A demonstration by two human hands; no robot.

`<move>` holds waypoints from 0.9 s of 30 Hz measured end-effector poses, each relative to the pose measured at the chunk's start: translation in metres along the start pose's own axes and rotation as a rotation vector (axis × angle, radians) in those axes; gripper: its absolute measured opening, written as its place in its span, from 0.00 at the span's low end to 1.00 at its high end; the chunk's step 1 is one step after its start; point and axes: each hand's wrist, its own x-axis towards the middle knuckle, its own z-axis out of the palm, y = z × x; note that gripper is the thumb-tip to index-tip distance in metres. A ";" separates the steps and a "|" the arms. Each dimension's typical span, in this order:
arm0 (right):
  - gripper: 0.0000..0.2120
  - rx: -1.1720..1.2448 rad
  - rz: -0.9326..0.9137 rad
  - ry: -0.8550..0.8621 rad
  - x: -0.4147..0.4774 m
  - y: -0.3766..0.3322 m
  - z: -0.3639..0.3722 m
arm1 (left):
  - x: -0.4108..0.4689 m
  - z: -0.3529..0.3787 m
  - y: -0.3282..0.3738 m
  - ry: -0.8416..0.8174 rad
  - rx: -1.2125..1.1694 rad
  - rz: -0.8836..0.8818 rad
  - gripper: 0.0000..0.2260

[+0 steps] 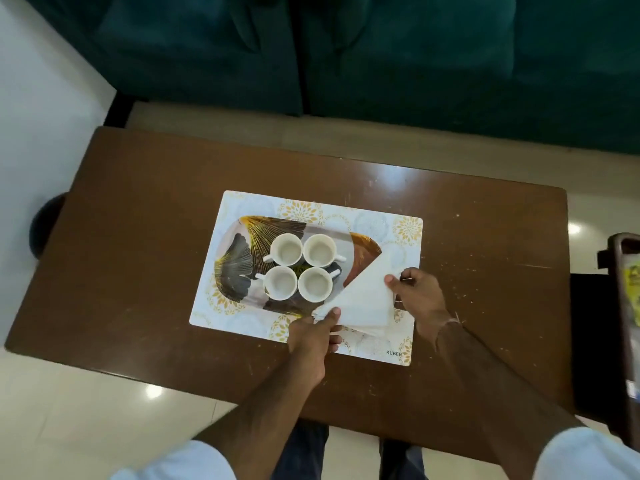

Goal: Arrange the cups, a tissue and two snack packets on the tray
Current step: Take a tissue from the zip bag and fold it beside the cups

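Where the right end of the tray (242, 237) is covered, a white tissue (363, 296) folded into a triangle is pinched at its near-left corner by the left hand (311, 336) and at its right corner by the right hand (420, 299). "KUBER" is printed on the placemat (398, 353) beneath. Four white cups (300, 267), apparently empty, are grouped two by two on the tray.

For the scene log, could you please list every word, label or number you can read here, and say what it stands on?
"KUBER": printed on the near right corner of the placemat.
Yellow packet at the right edge: there is print on it, but it is too blurred to read.
Cups, tray and tissue: no text visible.
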 end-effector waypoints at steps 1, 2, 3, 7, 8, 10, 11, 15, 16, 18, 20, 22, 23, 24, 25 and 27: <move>0.07 -0.041 -0.011 0.018 0.000 0.002 0.006 | 0.005 -0.004 -0.003 0.015 0.009 -0.007 0.11; 0.08 -0.078 -0.028 0.037 -0.001 0.003 0.010 | 0.009 -0.006 -0.005 0.032 0.027 -0.006 0.11; 0.08 -0.120 -0.050 0.053 -0.002 0.004 0.014 | 0.012 -0.009 -0.007 0.050 0.051 -0.003 0.12; 0.09 -0.208 -0.104 0.087 -0.003 0.009 0.027 | 0.020 -0.018 -0.012 0.133 0.199 0.023 0.18; 0.10 -0.207 -0.101 0.096 -0.004 0.010 0.029 | 0.021 -0.019 -0.012 0.156 0.256 0.041 0.20; 0.12 -0.192 -0.089 0.104 -0.005 0.011 0.031 | 0.022 -0.022 -0.009 0.189 0.387 0.079 0.24; 0.13 -0.182 -0.083 0.102 -0.005 0.010 0.032 | 0.023 -0.024 -0.007 0.198 0.487 0.097 0.26; 0.16 -0.217 -0.107 0.079 -0.008 0.006 0.032 | 0.014 -0.029 -0.002 0.305 0.840 0.245 0.27; 0.17 -0.229 -0.116 0.071 -0.009 0.004 0.032 | 0.010 -0.028 0.001 0.319 0.851 0.312 0.25; 0.18 -0.245 -0.131 0.064 -0.010 0.002 0.031 | 0.003 -0.026 0.004 0.281 0.816 0.446 0.21; 0.19 -0.263 -0.164 0.066 -0.010 0.000 0.028 | -0.004 -0.019 0.010 0.166 0.756 0.539 0.20; 0.21 -0.318 -0.230 0.064 -0.010 -0.001 0.024 | -0.008 -0.009 0.017 0.012 0.682 0.564 0.14; 0.22 -0.352 -0.266 0.064 -0.010 -0.001 0.020 | -0.011 -0.003 0.023 -0.055 0.659 0.565 0.12; 0.23 -0.387 -0.297 0.066 -0.010 -0.001 0.016 | -0.014 0.004 0.028 -0.104 0.655 0.573 0.11; 0.24 -0.419 -0.321 0.068 -0.010 -0.002 0.011 | -0.017 0.011 0.033 -0.139 0.673 0.593 0.11; 0.26 -0.468 -0.344 0.060 -0.009 -0.006 0.001 | -0.022 0.024 0.044 -0.188 0.726 0.648 0.11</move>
